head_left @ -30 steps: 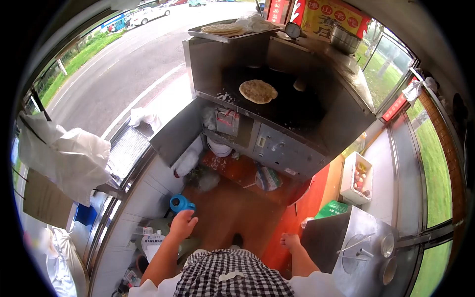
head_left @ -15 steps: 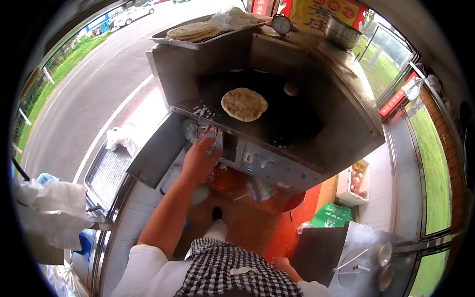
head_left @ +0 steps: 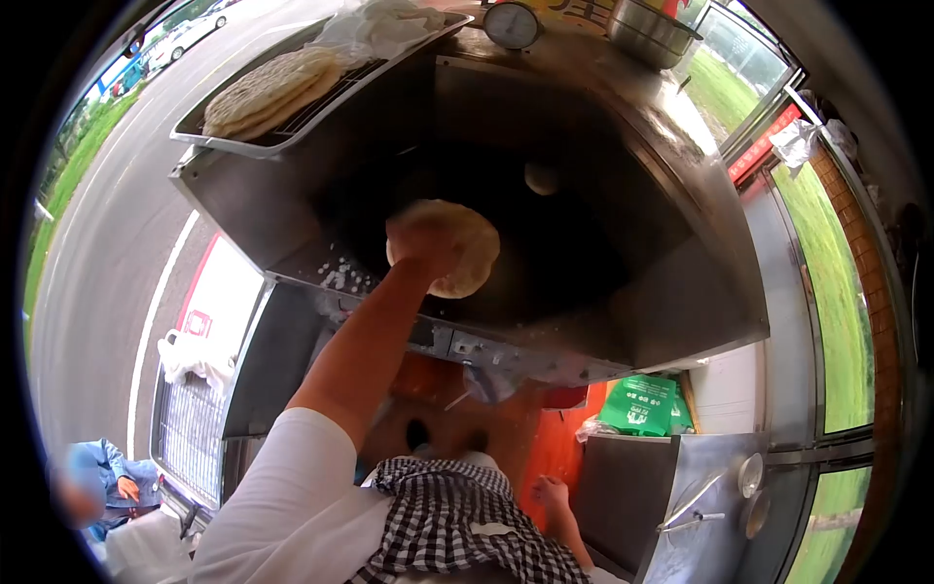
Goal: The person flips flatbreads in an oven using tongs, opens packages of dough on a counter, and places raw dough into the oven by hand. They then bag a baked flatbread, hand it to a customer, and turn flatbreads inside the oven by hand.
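Note:
A round, pale flatbread (head_left: 474, 251) lies in the dark cooking well of the metal griddle (head_left: 584, 282). My left hand (head_left: 420, 243) reaches over its left part and overlaps it, the fingers smeared by motion. Down at my right side, beside the checked apron (head_left: 457, 526), hangs my right hand (head_left: 551, 492), empty with its fingers loosely bent and apart. A small round piece (head_left: 541, 178) rests at the back of the well. White bits (head_left: 342, 273) are scattered on the front left ledge.
A tray (head_left: 277, 148) with stacked flatbreads (head_left: 268, 92) sits on the back left rim. Behind stand a dial gauge (head_left: 512, 25) and a metal pot (head_left: 652, 34). A steel counter (head_left: 696, 506) is at right, a green bag (head_left: 637, 405) beyond. A person (head_left: 107, 477) is at lower left.
My left hand has moved up from the griddle's front panel onto the flatbread. The view has shifted closer over the griddle, and a person has come into sight at lower left.

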Demonstrator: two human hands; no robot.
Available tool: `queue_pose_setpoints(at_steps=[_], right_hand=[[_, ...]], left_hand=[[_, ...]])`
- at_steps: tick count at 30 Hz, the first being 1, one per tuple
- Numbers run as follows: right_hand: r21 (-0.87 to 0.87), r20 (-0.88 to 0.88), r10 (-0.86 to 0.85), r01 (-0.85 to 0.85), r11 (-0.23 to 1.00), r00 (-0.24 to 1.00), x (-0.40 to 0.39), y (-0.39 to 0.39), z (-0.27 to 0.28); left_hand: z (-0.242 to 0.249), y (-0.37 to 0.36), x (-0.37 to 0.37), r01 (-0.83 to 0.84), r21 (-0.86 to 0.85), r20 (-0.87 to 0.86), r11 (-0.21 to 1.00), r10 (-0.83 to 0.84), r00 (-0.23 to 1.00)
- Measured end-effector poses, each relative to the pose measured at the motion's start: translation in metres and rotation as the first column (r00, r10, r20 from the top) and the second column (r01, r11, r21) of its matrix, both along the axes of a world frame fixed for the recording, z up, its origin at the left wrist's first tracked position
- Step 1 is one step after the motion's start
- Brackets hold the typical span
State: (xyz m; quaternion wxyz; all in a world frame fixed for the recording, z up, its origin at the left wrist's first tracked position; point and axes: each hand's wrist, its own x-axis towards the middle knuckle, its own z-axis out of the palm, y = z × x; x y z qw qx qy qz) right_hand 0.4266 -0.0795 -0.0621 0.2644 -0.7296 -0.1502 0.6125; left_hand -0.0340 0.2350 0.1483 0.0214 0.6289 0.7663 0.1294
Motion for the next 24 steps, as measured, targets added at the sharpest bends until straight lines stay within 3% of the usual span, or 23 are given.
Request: queue_pose_setpoints(at_steps=[1,6,8,9,11,15,17,19,22,24], right_hand=[[-0.029,0.019,0.152,-0.151,0.988,0.988,0.002,-0.002,-0.005],[-0.249,0.132,0.252,-0.214,0.944,0.959,0.029,0.000,-0.021],[-0.294,0.195,0.378,-0.314,0.903,0.905,0.045,0.014,-0.026],[-0.285,0.139,0.287,-0.239,0.928,0.948,0.053,0.025,-0.030],[-0.290,0.027,0.098,-0.086,0.953,0.995,0.066,0.044,-0.035],[-0.149,0.027,0.120,-0.115,0.982,0.992,0.066,0.105,-0.036],[-0.101,0.015,0.165,-0.163,0.981,0.986,0.064,0.134,-0.046],[-0.087,0.035,0.239,-0.235,0.968,0.970,0.052,0.160,-0.040],[-0.065,0.042,0.328,-0.325,0.943,0.944,0.052,0.175,-0.044],[-0.079,0.037,0.365,-0.361,0.929,0.930,0.050,0.182,-0.042]], left_hand=[[-0.002,0.010,-0.005,0.073,-0.017,-0.018,0.997,-0.073,0.997],[-0.013,0.047,-0.031,0.375,-0.152,-0.103,0.915,-0.392,0.914],[0.022,0.034,-0.016,0.371,-0.102,-0.034,0.923,-0.376,0.926],[0.032,0.026,-0.007,0.368,-0.081,0.001,0.926,-0.369,0.929],[0.005,0.026,0.004,0.354,-0.042,0.029,0.934,-0.353,0.935],[0.006,0.010,0.022,0.403,-0.091,0.127,0.911,-0.390,0.912],[0.028,-0.001,0.034,0.466,-0.231,0.082,0.854,-0.460,0.884],[0.025,-0.015,0.041,0.481,-0.133,0.024,0.867,-0.482,0.876],[0.023,-0.031,0.051,0.261,0.010,0.122,0.965,-0.260,0.958],[0.019,-0.039,0.057,0.242,-0.003,0.119,0.970,-0.240,0.963]])
